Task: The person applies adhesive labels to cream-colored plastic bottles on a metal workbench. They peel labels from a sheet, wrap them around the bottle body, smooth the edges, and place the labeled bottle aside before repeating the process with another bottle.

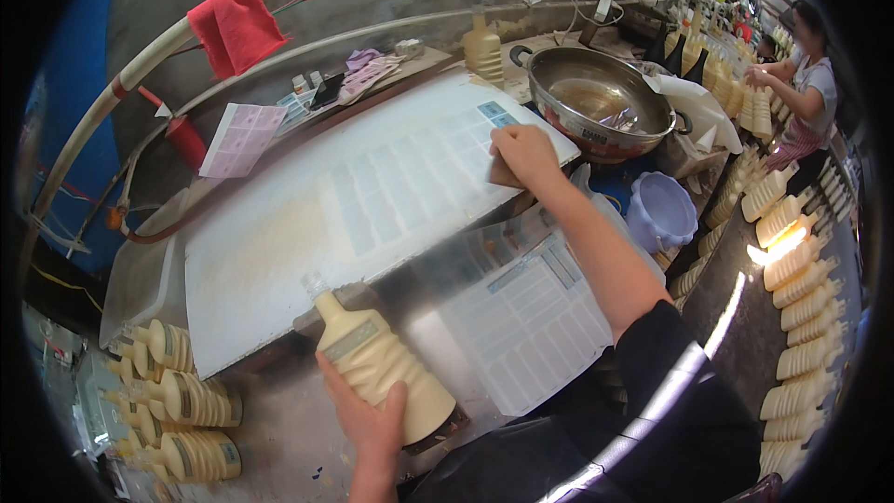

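Note:
A cream-coloured bottle with a rippled body and a grey band (377,363) lies tilted on the metal bench before me, its clear neck toward the white board (270,261). My left hand (368,414) is wrapped round its lower side, thumb on top. Over the board's right part my right hand (526,156) is closed, gripping a small brown flat piece (505,173) whose lower edge shows under the fingers. Beneath it, a pale translucent sheet with rows of printed strips (410,182) lies flat on the board. Another printed sheet (526,326) rests nearer me, beneath my right forearm.
Several banded cream bottles (191,398) are stacked at lower left. A wide metal pan (601,98) and a lilac bucket (661,210) stand to the right. Rows of bottles (805,312) line the right side, where another person (810,79) works. A red cloth (235,26) hangs from a pipe.

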### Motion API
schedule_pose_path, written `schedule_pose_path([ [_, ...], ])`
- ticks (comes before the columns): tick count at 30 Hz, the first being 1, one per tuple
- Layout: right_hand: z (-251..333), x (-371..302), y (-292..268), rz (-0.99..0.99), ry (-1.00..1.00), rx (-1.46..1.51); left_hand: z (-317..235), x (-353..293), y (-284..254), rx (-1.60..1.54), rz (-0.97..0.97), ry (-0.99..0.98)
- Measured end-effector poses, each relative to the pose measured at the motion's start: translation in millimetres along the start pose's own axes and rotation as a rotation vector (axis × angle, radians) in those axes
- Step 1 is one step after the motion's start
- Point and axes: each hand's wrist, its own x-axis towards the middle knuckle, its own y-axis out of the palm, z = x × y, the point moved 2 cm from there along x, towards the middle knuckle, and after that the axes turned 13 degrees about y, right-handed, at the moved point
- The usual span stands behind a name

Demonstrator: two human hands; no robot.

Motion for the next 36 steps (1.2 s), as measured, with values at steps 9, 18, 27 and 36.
schedule_pose_path([
  [9,-28.7,57.9,10.7,0.043,-0.221,-0.811,10.5,-6.3,0.5,-0.039,-0.032,0.022],
  [18,-35.6,-57.6,-14.9,0.031,-0.573,-0.626,25.1,-12.3,1.8,-0.286,-0.138,0.018],
  [27,-44.0,-79.3,-19.7,-0.104,-0.733,-0.331,41.7,-69.0,7.0,-0.299,-0.161,0.05],
  [36,50.9,-306.9,4.4,0.39,-0.993,-0.057,31.4,-75.9,-6.7,-0.286,-0.15,0.05],
])
